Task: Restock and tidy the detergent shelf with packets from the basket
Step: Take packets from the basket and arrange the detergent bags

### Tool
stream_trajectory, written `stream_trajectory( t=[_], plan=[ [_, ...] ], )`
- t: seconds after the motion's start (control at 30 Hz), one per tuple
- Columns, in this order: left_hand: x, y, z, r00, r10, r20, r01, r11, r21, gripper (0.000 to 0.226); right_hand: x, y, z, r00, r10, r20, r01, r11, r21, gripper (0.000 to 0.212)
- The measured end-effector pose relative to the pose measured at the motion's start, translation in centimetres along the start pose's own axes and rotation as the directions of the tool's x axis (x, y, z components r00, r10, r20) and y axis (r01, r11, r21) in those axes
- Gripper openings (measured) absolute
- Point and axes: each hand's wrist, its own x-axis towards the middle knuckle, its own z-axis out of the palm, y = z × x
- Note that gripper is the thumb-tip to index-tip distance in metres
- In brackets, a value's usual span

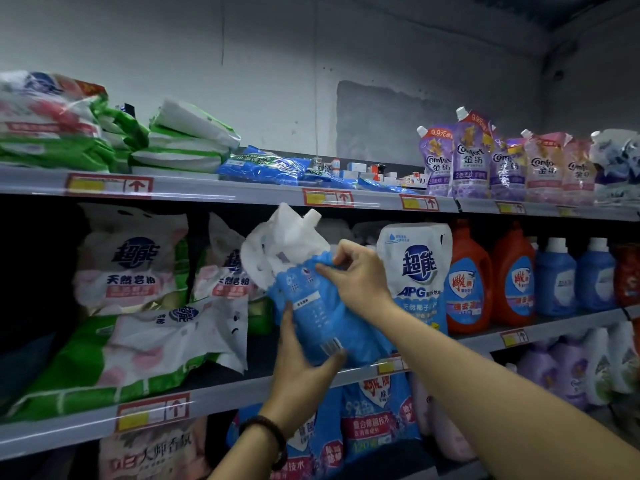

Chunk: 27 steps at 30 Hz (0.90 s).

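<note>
A blue and white detergent pouch (304,289) with a white spout is held upright at the front of the middle shelf (221,393), its back label facing me. My left hand (301,368) grips its lower edge from below, thumb on the front by the barcode. My right hand (356,275) pinches the pouch's upper right side. A matching blue and white pouch (415,271) stands just to the right on the same shelf. The basket is not in view.
White, pink and green detergent bags (138,306) lean and lie on the middle shelf's left. Orange bottles (491,282) and blue bottles (575,278) stand to the right. The top shelf holds green-white bags (173,143), blue packets (266,166) and purple softener pouches (485,157). More packs (367,420) fill the shelf below.
</note>
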Motion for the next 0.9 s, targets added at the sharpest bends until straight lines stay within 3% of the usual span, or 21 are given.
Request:
stream_trajectory(
  t=[0.1, 0.2, 0.27, 0.43, 0.53, 0.6, 0.63, 0.7, 0.73, 0.8, 0.9],
  plan=[
    [-0.4, 1.4, 0.3, 1.0, -0.013, 0.008, 0.014, 0.996, -0.084, 0.116, -1.5, -2.1, -0.8, 0.994, -0.046, -0.096, 0.04, 0.997, -0.06, 0.048],
    [-1.3, 3.2, 1.1, 0.996, -0.066, 0.056, 0.067, 0.998, -0.01, 0.129, -3.4, -3.8, -1.4, 0.981, -0.002, -0.196, -0.007, 0.999, -0.047, 0.047],
    [-1.8, 4.7, 1.7, 0.982, -0.18, 0.057, 0.178, 0.983, 0.041, 0.138, -4.4, -4.5, -1.7, 0.972, 0.01, -0.236, -0.024, 0.998, -0.057, 0.043],
    [-2.2, 7.5, 2.1, 0.922, -0.383, 0.063, 0.364, 0.909, 0.206, 0.145, -6.5, -6.1, -3.1, 0.974, -0.013, -0.228, -0.014, 0.993, -0.114, 0.037],
    [-3.1, 7.2, 2.4, 0.948, -0.314, 0.049, 0.297, 0.93, 0.216, 0.145, -7.4, -7.5, -3.5, 0.98, -0.068, -0.189, 0.033, 0.983, -0.18, 0.037],
    [-4.0, 6.3, 3.2, 0.991, -0.127, 0.042, 0.122, 0.987, 0.104, 0.126, -8.2, -8.8, -3.3, 0.986, -0.108, -0.124, 0.075, 0.966, -0.246, 0.037],
    [-4.5, 6.0, 3.7, 0.997, -0.072, -0.003, 0.072, 0.997, 0.007, 0.102, -8.7, -9.5, -3.2, 0.988, -0.126, -0.086, 0.096, 0.952, -0.291, 0.037],
    [-5.0, 5.9, 4.4, 0.992, -0.083, -0.099, 0.065, 0.981, -0.181, 0.057, -9.3, -10.6, -3.1, 0.985, -0.167, -0.045, 0.14, 0.92, -0.366, 0.035],
    [-5.2, 6.1, 4.5, 0.988, -0.108, -0.112, 0.076, 0.964, -0.256, 0.045, -9.6, -10.9, -3.2, 0.982, -0.182, -0.041, 0.152, 0.91, -0.386, 0.034],
    [-5.7, 6.8, 4.1, 0.984, -0.133, -0.12, 0.096, 0.958, -0.272, 0.042, -9.9, -11.5, -3.9, 0.983, -0.179, -0.03, 0.153, 0.905, -0.398, 0.033],
    [-6.4, 6.7, 2.8, 0.988, -0.127, -0.083, 0.096, 0.947, -0.306, 0.058, -10.0, -11.9, -5.2, 0.987, -0.147, 0.066, 0.161, 0.922, -0.353, 0.03]
  ],
)
